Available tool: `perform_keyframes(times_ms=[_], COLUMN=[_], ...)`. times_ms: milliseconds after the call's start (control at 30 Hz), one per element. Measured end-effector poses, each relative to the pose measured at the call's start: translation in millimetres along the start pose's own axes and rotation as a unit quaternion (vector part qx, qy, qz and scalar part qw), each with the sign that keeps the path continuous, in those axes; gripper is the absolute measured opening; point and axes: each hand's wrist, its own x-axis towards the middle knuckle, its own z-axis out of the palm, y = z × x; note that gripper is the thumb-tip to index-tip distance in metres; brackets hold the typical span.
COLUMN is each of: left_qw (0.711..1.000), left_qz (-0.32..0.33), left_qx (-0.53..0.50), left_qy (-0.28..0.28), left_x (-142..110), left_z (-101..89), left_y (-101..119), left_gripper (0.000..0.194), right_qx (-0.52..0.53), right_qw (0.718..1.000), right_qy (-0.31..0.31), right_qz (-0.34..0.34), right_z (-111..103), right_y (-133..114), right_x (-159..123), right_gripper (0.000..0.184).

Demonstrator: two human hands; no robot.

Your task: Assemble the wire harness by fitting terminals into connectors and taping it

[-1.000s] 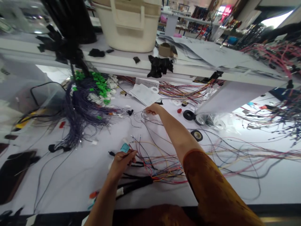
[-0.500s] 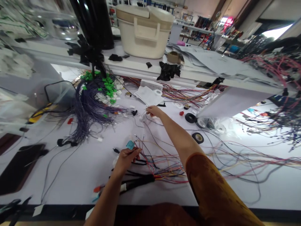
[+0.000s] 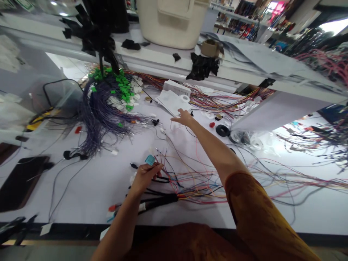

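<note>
We count two hands, left hand [image 3: 146,175] and right hand [image 3: 183,117]. Connector-wise we've got one teal connector [image 3: 149,160] and one orange connector [image 3: 112,208], plus two little red pieces [image 3: 212,124] lying about. Tape: we see one brown roll [image 3: 210,48] up on the shelf [image 3: 163,54] and one black roll [image 3: 222,130] fully visible; a dark edge [image 3: 233,150] peeks out by the right arm [image 3: 214,152], can't tell if it's another. Then one white ring [image 3: 185,98] on the papers [image 3: 171,103], one cream bin [image 3: 171,25], one big purple wire bundle [image 3: 95,112]. Green tags [image 3: 126,90]? Dozens, too jumbled for us to number. Loose wires [image 3: 195,174]: lots, honestly we can't get a figure.
</note>
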Motion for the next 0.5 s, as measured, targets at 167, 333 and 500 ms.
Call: perform_keyframes(times_ms=[167,333,500], left_qw=[1.000,0.999,0.999], left_qz=[-0.014,-0.028,-0.030], left_qx=[-0.013,-0.024,-0.016], left_qy=[0.005,0.010,0.014], left_x=[1.5,4.4,5.3], left_z=[-2.2,-3.9,-4.6], left_y=[-6.3,-14.4,-14.4], left_gripper=[0.037,0.038,0.037], right_qx=[-0.005,-0.032,-0.080], right_qw=[0.999,0.998,0.987], right_qy=[0.017,0.039,0.091], right_qz=[0.037,0.049,0.109], right_z=[-0.4,-7.6,-12.5], right_y=[17.6,36.6,46.7], right_x=[4.5,2.9,-0.5], right_gripper=[0.059,0.036,0.032])
